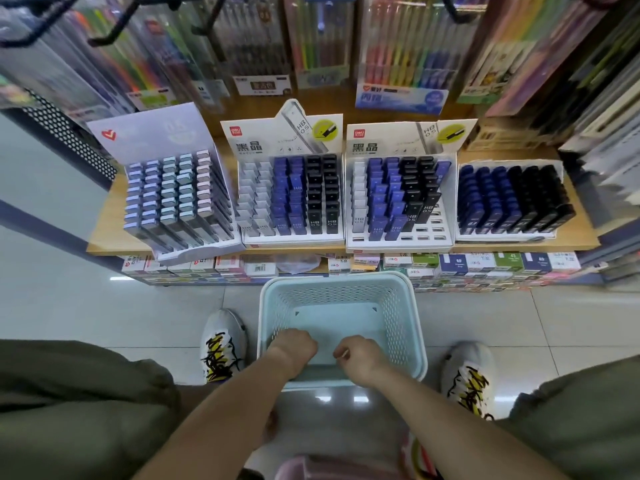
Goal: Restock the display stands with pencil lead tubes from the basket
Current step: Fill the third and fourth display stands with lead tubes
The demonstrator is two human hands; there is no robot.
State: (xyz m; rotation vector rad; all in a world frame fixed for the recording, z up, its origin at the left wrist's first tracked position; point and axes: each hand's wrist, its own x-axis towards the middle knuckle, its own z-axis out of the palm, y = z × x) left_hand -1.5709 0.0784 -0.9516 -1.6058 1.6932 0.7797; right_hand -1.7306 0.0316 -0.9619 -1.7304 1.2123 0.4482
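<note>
Reaching both hands down into the pale blue basket on the floor between my shoes. Left hand and right hand are both curled knuckles-up over the near end of the basket floor; can't tell what, if anything, either one holds — fingers are hidden under the backs of the hands. No loose pencil lead tubes visible on the bare part of the basket floor.

Tubes on the stands look like small rigid plastic cases — light, smooth, probably slippery; I'd pinch one across its flat faces near the cap end, and several at once would likely fan out.

Open slots are on the third display stand, front right rows; the second stand and the dark tray at right look full. Stands sit side by side, touching, at the shelf edge. Hanging pen packs crowd overhead, so the approach is from the front.
</note>
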